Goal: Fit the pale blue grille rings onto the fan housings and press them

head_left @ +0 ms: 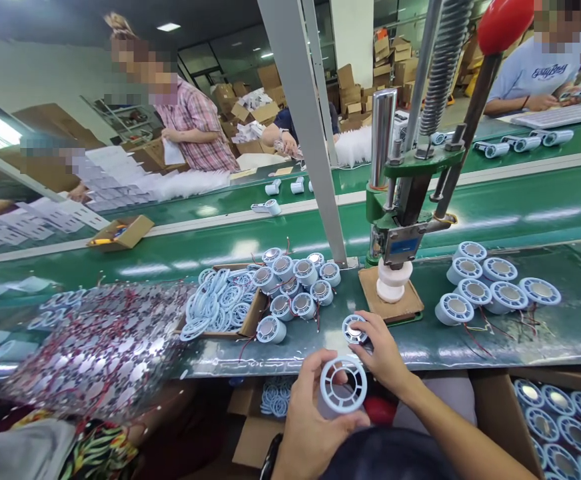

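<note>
Low centre of frame, left hand (pixel 305 417) fingers pinch pale blue spoked plastic ring (pixel 343 383) face-up for viewing; right hand (pixel 383 353) fingertips close on round silver-capped blue motor housing (pixel 354 329) on green bench (pixel 545 333)

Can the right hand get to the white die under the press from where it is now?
Probably yes. The right hand rests on a round part just in front of the white die, and the green table between them looks bare.

Bright, even indoor light from ceiling panels (pixel 168 27). Glare streaks on the glossy green conveyor belt (pixel 520 213) and the wet-looking surface (pixel 470 347). Strong wide-angle bending at edges. Left-side wire pile (pixel 100 347) motion-blurred; shadows soft, faint.
</note>
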Available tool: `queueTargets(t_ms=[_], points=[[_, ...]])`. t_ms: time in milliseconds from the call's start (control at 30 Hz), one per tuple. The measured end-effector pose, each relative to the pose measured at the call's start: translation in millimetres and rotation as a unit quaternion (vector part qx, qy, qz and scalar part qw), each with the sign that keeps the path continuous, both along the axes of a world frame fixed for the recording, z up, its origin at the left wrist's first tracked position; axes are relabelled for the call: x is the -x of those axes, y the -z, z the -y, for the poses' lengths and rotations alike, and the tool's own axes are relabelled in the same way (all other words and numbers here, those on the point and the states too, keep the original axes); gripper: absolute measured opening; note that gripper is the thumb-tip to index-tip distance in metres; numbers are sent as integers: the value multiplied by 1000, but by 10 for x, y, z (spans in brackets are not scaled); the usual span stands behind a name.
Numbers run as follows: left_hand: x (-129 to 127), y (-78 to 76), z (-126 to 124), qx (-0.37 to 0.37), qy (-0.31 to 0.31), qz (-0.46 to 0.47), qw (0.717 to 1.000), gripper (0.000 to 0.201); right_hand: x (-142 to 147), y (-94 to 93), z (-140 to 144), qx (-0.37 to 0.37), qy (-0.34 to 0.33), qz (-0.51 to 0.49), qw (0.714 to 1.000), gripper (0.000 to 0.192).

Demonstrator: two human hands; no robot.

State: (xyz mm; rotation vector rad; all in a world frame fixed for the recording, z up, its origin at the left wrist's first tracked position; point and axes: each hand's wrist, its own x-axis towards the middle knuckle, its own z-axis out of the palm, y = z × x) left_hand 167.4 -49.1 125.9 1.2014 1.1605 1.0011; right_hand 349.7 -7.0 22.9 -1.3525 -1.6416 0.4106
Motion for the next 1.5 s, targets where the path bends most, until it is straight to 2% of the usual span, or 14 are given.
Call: queueTargets(t_ms=[100, 167, 300, 400, 500, 567, 633, 800, 1133, 1400, 1467, 1500], points=[[-71, -94, 47, 19, -6, 84, 996, 80, -103, -28, 138, -10, -1, 7, 1000, 27], [-100, -125, 55, -6, 6, 135, 991, 77, -179, -38, 221, -14, 2, 9, 1000, 26], [-101, -83, 11, -90, 35, 187, 978, 67, -295, -47, 320, -15, 12, 9, 1000, 25], [-76, -33, -23, -113, 74, 189, 973, 65, -328, -59, 338, -15, 10, 11, 1000, 25], [-65, -50, -7, -58, 47, 166, 983, 78, -333, -68, 336, -13, 7, 14, 1000, 24], [-72, -103, 25, 6, 5, 135, 991, 93, -335, -66, 335, -13, 5, 16, 1000, 23], [-85, -166, 60, 38, -13, 91, 995, 99, -340, -57, 335, -12, 4, 18, 1000, 23], [-101, -240, 119, 0, -27, -4, 1000, 86, -360, -39, 337, -10, -3, 22, 1000, 25], [-99, -221, 144, -15, -42, -11, 999, 83, -375, -46, 337, -7, -11, 26, 1000, 29], [-20, -215, 127, -23, -16, -26, 999, 82, -384, -47, 336, -1, -9, 36, 999, 29], [46, -145, 123, -29, 35, -53, 998, 76, -392, -39, 338, -1, -12, 38, 999, 29], [82, -74, 118, -33, 87, -85, 992, 73, -398, -33, 340, -1, -14, 38, 999, 29]])
